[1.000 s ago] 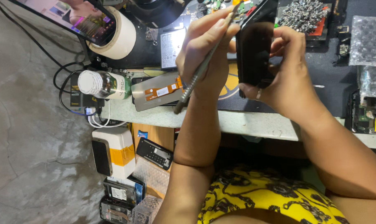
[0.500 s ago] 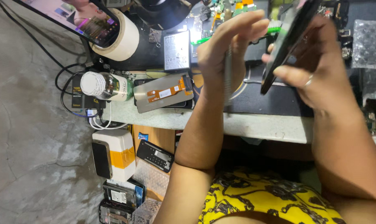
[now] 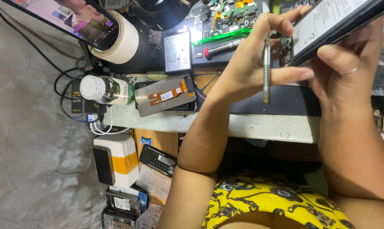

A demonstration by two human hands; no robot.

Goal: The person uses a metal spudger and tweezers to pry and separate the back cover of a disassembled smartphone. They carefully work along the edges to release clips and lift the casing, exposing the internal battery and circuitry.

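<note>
Since half a second ago the left hand (image 3: 253, 63) has dropped lower against the opened phone (image 3: 340, 23), and its fingers, then spread and blurred, have closed on the metal tool (image 3: 266, 70). That slim, knurled steel rod now stands nearly upright, pinched between thumb and fingertips just left of the phone. The right hand (image 3: 348, 72) cups the phone from below, thumb pressed on its near edge, a ring on one finger; the phone is flat, black-rimmed, tilted, its pale inner face showing. Both forearms rise over the worn grey bench edge (image 3: 259, 125). Well left of the phone lie a detached screen panel (image 3: 164, 95) with orange flex strip and a glossy bottle (image 3: 107, 90).
</note>
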